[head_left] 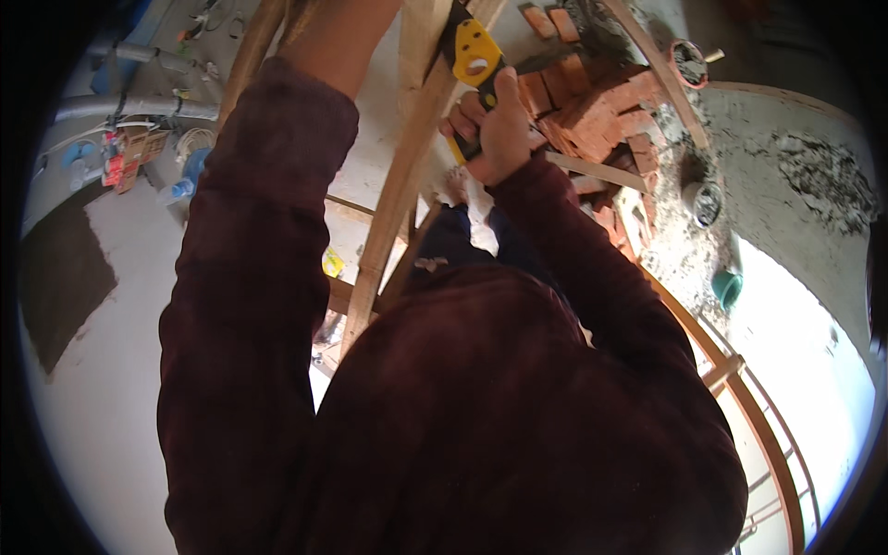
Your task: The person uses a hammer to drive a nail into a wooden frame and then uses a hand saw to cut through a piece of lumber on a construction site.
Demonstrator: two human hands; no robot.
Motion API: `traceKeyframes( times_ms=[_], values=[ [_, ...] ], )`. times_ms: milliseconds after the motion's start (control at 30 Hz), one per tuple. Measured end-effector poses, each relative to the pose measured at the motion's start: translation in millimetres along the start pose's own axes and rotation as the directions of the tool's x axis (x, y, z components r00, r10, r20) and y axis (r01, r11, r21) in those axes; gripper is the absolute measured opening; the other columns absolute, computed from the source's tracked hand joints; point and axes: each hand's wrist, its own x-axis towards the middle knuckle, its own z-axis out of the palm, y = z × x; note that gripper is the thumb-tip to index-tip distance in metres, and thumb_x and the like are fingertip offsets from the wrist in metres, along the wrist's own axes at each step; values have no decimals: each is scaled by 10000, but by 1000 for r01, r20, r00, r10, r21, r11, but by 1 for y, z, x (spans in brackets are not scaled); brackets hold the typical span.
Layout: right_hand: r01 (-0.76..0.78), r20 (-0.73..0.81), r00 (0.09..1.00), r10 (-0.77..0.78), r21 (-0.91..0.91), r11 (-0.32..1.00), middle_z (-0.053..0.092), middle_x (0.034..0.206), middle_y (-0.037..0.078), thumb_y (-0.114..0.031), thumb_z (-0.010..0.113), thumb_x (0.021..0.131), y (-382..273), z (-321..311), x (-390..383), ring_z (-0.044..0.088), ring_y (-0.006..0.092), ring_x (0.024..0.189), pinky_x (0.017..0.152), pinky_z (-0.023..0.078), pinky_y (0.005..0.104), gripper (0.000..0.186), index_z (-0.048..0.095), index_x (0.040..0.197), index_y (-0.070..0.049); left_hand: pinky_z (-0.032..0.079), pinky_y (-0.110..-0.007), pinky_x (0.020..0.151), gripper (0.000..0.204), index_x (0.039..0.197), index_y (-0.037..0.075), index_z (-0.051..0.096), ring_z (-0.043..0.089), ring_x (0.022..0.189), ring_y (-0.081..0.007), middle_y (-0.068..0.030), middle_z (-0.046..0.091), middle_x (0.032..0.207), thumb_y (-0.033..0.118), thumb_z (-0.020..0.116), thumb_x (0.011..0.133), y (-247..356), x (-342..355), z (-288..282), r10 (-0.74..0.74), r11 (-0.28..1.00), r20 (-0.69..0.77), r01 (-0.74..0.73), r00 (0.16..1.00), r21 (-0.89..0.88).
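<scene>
My right hand [499, 129] is closed around the black and yellow handle of a handsaw [474, 53], near the upper middle. The saw points up past the top edge, so most of its blade is out of view. Right beside it runs a long wooden beam [400, 199], slanting down to the left. My left forearm [340, 39] reaches up past the top edge, and the hand itself is out of the picture.
Red bricks [592, 104] lie piled beyond my right arm, with a wooden strip [597, 171] among them. Buckets of mortar [689, 63] and a green bucket [727, 289] stand farther right. Pipes [139, 107] and a plastic bottle [176, 191] are at left. A wooden rail [772, 462] curves at lower right.
</scene>
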Motion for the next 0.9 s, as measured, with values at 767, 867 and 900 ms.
traceKeyframes(
  times_ms=[767,867,900],
  values=[
    [-60,269,957,105,-171,983,524,738,87,-486,237,1035,-26,-32,23,552,282,764,913,462,499,454,470,1114,-105,483,-475,872,577,1210,10,513,590,1063,-368,-224,593,1132,495,550,901,-126,-319,-59,-291,798,-25,257,956,545],
    [-58,319,941,114,-181,982,537,763,76,-474,267,1036,-28,-37,23,572,283,796,919,469,494,434,469,1102,-96,490,-485,839,541,1089,14,553,627,967,-379,-209,638,1022,522,523,906,-123,-334,-58,-271,858,-62,271,960,437],
    [-67,308,943,123,-185,980,538,763,76,-478,265,1035,-28,-38,25,573,285,817,918,471,479,440,466,1096,-92,490,-486,834,535,1037,19,559,635,944,-377,-203,646,992,535,510,907,-126,-333,-58,-262,845,-60,259,963,468]
  ],
)
